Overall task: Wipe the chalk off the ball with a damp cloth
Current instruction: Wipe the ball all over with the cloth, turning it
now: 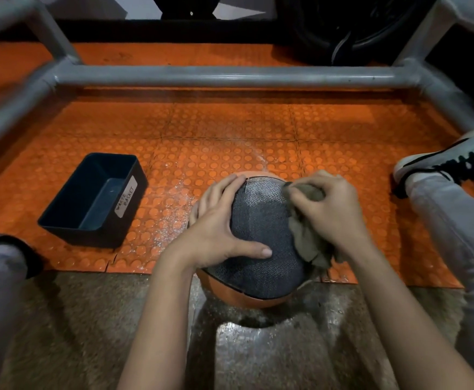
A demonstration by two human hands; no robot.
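Observation:
A ball with a dark textured panel and orange sides sits on the floor between my legs, at the edge of the orange mat. My left hand lies spread over its left side, fingers straight and thumb pressed across the dark panel. My right hand grips a crumpled olive-brown cloth against the ball's upper right side. The upper part of the panel looks paler, with a whitish film.
A dark bin labelled "waste basket" stands on the studded orange mat to the left. White specks dust the mat around the ball. A grey pipe frame crosses behind. My legs and shoes flank the ball.

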